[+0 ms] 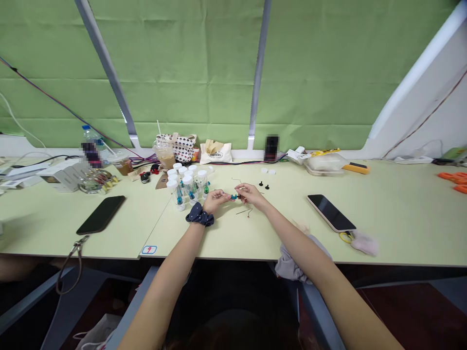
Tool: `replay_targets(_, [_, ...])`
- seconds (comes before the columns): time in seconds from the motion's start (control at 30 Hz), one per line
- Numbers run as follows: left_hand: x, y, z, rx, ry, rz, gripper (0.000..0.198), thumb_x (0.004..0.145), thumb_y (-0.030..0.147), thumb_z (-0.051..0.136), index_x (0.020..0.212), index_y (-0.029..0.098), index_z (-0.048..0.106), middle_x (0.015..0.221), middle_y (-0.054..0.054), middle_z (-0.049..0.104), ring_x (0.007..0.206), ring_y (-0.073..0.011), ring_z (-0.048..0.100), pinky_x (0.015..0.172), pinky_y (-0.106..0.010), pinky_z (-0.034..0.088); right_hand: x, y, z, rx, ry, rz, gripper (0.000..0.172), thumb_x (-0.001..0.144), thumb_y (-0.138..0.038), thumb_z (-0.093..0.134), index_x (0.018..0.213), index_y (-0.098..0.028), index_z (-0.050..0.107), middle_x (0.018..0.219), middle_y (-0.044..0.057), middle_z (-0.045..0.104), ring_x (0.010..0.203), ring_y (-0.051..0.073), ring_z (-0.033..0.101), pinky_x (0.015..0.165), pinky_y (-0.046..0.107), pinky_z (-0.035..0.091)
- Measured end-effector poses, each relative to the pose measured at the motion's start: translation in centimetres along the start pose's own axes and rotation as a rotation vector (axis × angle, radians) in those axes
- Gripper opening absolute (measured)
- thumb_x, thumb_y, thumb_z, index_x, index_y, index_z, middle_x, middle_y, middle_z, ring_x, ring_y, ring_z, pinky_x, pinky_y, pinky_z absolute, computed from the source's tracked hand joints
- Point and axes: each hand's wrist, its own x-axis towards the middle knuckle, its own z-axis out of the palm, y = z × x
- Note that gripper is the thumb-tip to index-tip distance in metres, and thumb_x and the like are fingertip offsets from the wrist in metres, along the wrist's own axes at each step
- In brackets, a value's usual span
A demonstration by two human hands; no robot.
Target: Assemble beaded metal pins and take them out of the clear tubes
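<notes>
My left hand (216, 200) is closed, its fingertips pinching a small blue part (232, 197) just above the table. Facing it, my right hand (250, 194) pinches a tiny black piece (239, 196) that meets the blue part's right end; the exact kinds are too small to make out. Thin bent wires (249, 213) lie on the table below the hands. Two black parts with round bases (267, 186) stand beyond my right hand. Close to my left hand is a cluster of clear vials (188, 188) with white caps, some holding blue or green pieces.
A phone (331, 213) lies at the right, another phone (101, 214) with a wrist strap at the left. Two white caps (268, 171) sit farther back. Iced drinks (165, 158), a canvas pouch (215, 152) and cables line the wall. Orange scissors (454, 179) lie far right.
</notes>
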Motion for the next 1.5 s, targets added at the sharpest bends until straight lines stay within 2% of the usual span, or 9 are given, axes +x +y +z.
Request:
replay_targets(0.23, [0.0,0.2,-0.4,0.009,0.037,0.059,0.032,0.065,0.035,0.079,0.064,0.014,0.055,0.081,-0.006,0.071,0.082,-0.0233,0.069,0.088,-0.041,0.049,-0.6,-0.7,0.3,0.008,-0.129,-0.007,0.044,0.076,-0.047,0.067,0.108,-0.019,0.055,0.057,-0.003,0.060,0.042,0.008,0.049,0.040,0.018,0.040])
replay_targets(0.47, [0.0,-0.3,-0.4,0.050,-0.039,0.032,0.031,0.065,0.035,0.079,0.067,0.014,0.056,0.086,-0.008,0.072,0.082,-0.0238,0.069,0.083,-0.039,0.051,-0.3,-0.5,0.6,-0.046,0.019,0.032,0.035,0.077,-0.047,0.064,0.096,-0.018,0.059,0.055,-0.004,0.057,0.039,0.007,0.047,0.036,0.018,0.038])
replay_targets(0.6, [0.1,-0.3,-0.2,0.015,-0.022,0.032,0.031,0.066,0.034,0.079,0.067,0.014,0.055,0.084,-0.007,0.072,0.082,-0.0235,0.069,0.086,-0.040,0.050,-0.4,-0.6,0.6,-0.029,-0.009,0.001,0.037,0.078,-0.049,0.063,0.098,-0.018,0.058,0.055,-0.003,0.058,0.039,0.007,0.047,0.037,0.018,0.037])
replay_targets(0.8, [0.1,0.1,-0.4,0.019,0.035,0.069,0.032,0.066,0.035,0.078,0.064,0.014,0.054,0.084,-0.008,0.071,0.083,-0.0237,0.069,0.089,-0.042,0.049,-0.9,-1.2,0.8,-0.018,-0.124,-0.016,0.043,0.078,-0.049,0.064,0.108,-0.019,0.054,0.050,-0.005,0.058,0.037,0.008,0.046,0.038,0.018,0.036])
replay_targets(1.03, [0.0,-0.2,-0.3,0.042,-0.022,0.017,0.031,0.065,0.035,0.079,0.066,0.014,0.055,0.085,-0.008,0.072,0.083,-0.0237,0.069,0.087,-0.041,0.050,0.0,-0.1,0.6,-0.061,0.035,0.025,0.035,0.078,-0.048,0.064,0.095,-0.018,0.059,0.050,-0.004,0.055,0.038,0.008,0.046,0.037,0.018,0.037])
replay_targets(1.13, [0.1,-0.2,-0.2,0.038,-0.006,0.025,0.031,0.065,0.035,0.079,0.066,0.014,0.055,0.084,-0.008,0.072,0.084,-0.0239,0.069,0.089,-0.041,0.049,0.0,-0.1,0.6,-0.035,0.009,0.023,0.037,0.079,-0.049,0.062,0.097,-0.018,0.058,0.050,-0.004,0.056,0.037,0.008,0.046,0.038,0.018,0.037])
replay_targets(1.33, [0.0,0.1,-0.5,0.028,0.032,0.067,0.028,0.068,0.033,0.077,0.065,0.015,0.056,0.084,-0.007,0.071,0.085,-0.0250,0.069,0.091,-0.043,0.048,-0.8,-1.0,0.5,0.027,-0.152,-0.025,0.043,0.077,-0.046,0.066,0.109,-0.020,0.054,0.052,-0.005,0.056,0.039,0.008,0.046,0.040,0.019,0.038])
replay_targets(1.5, [-0.1,0.0,-0.4,0.056,-0.020,0.043,0.027,0.068,0.033,0.077,0.067,0.015,0.056,0.084,-0.007,0.071,0.086,-0.0252,0.069,0.088,-0.042,0.050,-0.1,-0.2,0.4,-0.028,-0.068,0.013,0.039,0.079,-0.050,0.061,0.102,-0.019,0.057,0.047,-0.006,0.053,0.035,0.007,0.042,0.036,0.017,0.032])
